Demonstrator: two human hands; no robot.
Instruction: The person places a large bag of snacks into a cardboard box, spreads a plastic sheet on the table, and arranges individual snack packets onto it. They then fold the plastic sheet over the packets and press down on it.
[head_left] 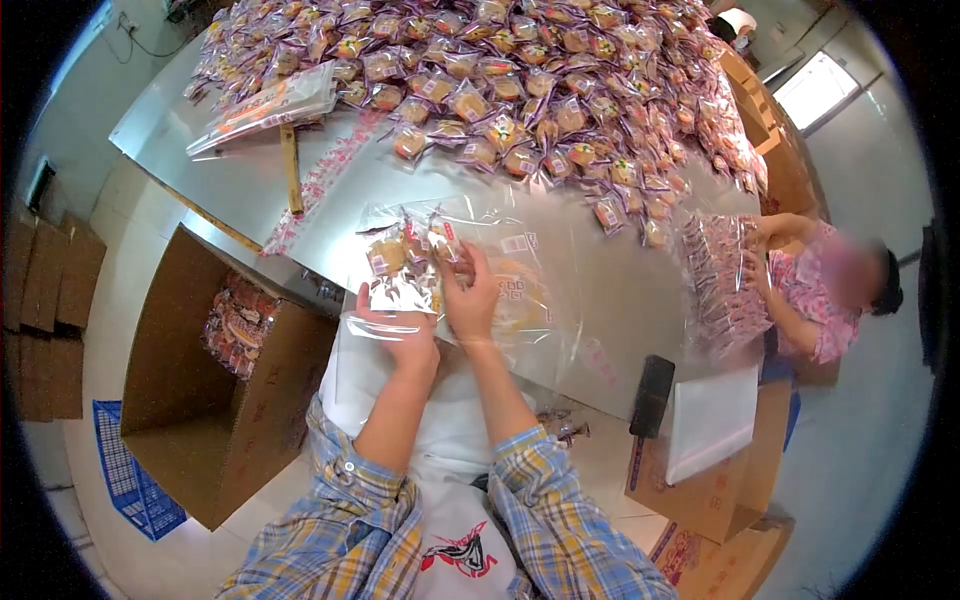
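A clear plastic bag [400, 300] lies at the table's near edge, with several wrapped round pastries [385, 258] grouped in its left part. My left hand [408, 335] grips the bag's near side, thumb along its left edge; glare and plastic partly hide the other fingers. Beside it, my right hand [472, 295] is closed on a small wrapped pastry [445, 240], touching the group's right side. More clear bags with printed labels [515, 290] lie flat just to the right of my hands. A large heap of wrapped pastries [520, 90] covers the far part of the metal table [600, 300].
Printed plastic bags [270, 110] lie at the left. An open carton [250, 430] holding a filled pack [240, 325] stands below left, near a blue crate [135, 470]. At right, a co-worker [820, 290] handles a filled bag [722, 280] above cartons [710, 480].
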